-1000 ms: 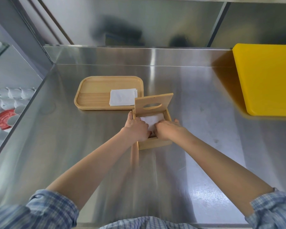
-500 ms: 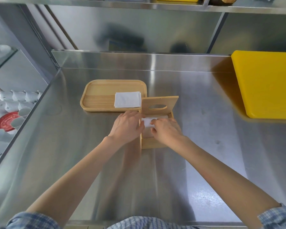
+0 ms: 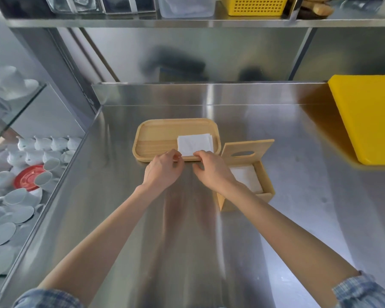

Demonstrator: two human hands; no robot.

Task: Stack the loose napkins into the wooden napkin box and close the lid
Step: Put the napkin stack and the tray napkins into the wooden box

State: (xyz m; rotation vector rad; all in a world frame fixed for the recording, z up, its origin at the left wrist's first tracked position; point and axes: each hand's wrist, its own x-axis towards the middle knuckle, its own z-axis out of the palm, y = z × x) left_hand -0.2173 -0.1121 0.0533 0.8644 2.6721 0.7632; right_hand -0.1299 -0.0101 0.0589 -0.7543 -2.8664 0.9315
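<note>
Your left hand [image 3: 162, 172] and right hand [image 3: 211, 172] pinch the napkin stack's [image 3: 195, 144] near edge on the wooden tray [image 3: 156, 141]; thin, limp paper, so lift it from underneath.

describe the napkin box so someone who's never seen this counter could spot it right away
On the steel counter, look just right of the flat wooden tray, beside the right hand. The napkin box is the small, deep wooden container with white napkins inside. Unlike the shallow tray, it has a lid standing open with an oval slot.
</note>
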